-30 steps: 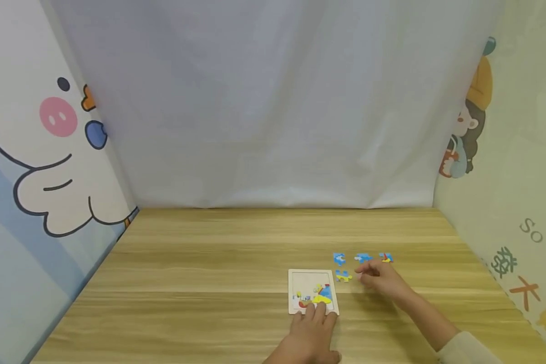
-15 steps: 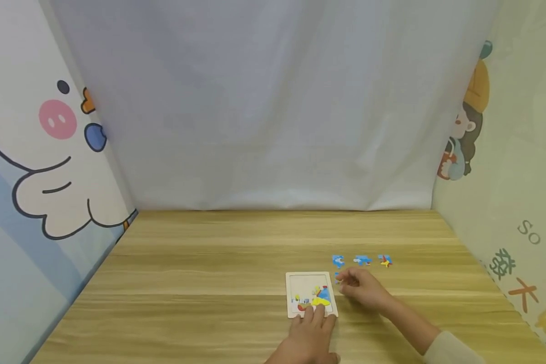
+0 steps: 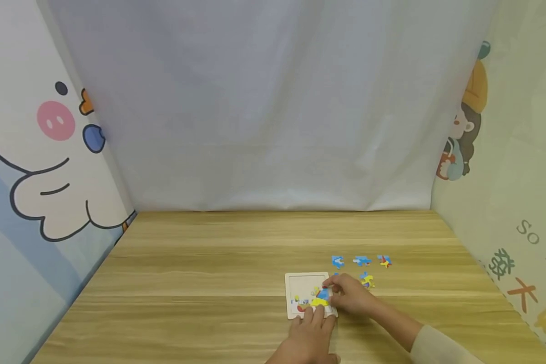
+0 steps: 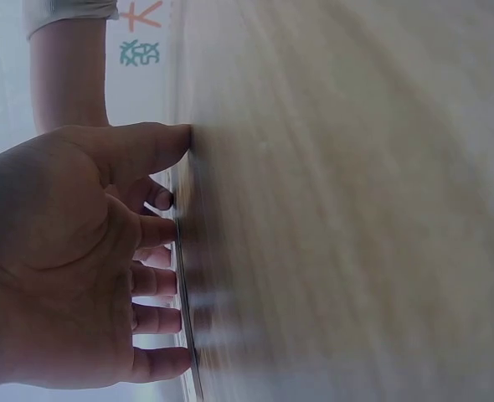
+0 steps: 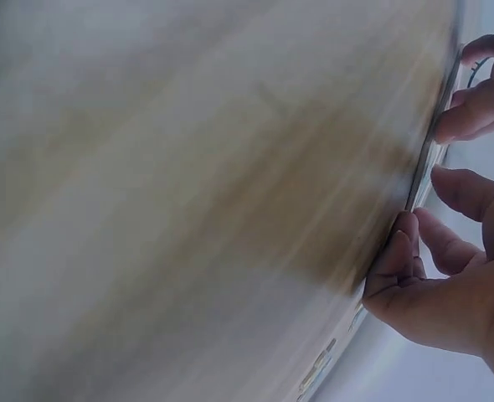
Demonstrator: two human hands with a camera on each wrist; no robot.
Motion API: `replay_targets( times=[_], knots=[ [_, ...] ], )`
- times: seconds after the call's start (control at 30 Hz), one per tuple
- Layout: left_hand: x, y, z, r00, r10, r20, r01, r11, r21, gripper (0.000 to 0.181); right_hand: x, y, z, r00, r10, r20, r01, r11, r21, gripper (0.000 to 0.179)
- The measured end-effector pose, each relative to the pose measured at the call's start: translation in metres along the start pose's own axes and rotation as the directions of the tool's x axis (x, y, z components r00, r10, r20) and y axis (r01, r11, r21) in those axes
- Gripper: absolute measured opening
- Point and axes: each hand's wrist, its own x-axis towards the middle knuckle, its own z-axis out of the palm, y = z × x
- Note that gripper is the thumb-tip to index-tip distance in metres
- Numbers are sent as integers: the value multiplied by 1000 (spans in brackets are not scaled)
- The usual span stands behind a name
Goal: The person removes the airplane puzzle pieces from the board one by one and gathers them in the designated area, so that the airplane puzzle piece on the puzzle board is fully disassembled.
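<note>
A square wooden jigsaw board (image 3: 296, 275) lies on the table, its lower part filled with coloured pieces and the upper part bare. My left hand (image 3: 307, 336) rests its fingertips on the board's near edge. In the left wrist view that left hand (image 4: 71, 260) has its fingers straight, touching the thin edge. My right hand (image 3: 352, 296) is at the board's right side, thumb and fingers bent over a blue part (image 3: 323, 293) of the picture. In the right wrist view the right hand (image 5: 448, 268) has curled fingers at the board; I cannot tell whether they hold a jigsaw piece.
Beyond the board's right corner lie a blue jigsaw piece (image 3: 337, 261), a second blue one (image 3: 361, 260) and a red-yellow one (image 3: 384, 261). A yellow-blue piece (image 3: 367, 280) shows behind the right hand. The wooden table (image 3: 186, 283) meets a grey curtain (image 3: 273, 126) at the back.
My right hand has moved left, from beside the loose pieces onto the board's right edge, uncovering the yellow-blue piece and partly covering another. The left hand has stayed on the near edge.
</note>
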Motion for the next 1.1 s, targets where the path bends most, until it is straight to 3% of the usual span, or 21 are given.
replay_targets(
  times=[0.33,0.57,0.93,1.1],
  knots=[
    [3,1,4,1000,-7,11,7,1000,25,75,-2,-8,0,999,31,24,-31,1000,-1,27],
    [2,1,5,1000,0,-8,0,999,42,74,0,-8,-3,999,3,39,-4,1000,30,28],
    [2,0,-2,1000,-5,-13,5,1000,19,72,11,-8,-2,998,-53,-36,55,997,59,19],
    [1,0,-1,1000,-1,-15,1,1000,1,73,14,-12,-3,999,-33,-33,36,994,106,17]
  ],
)
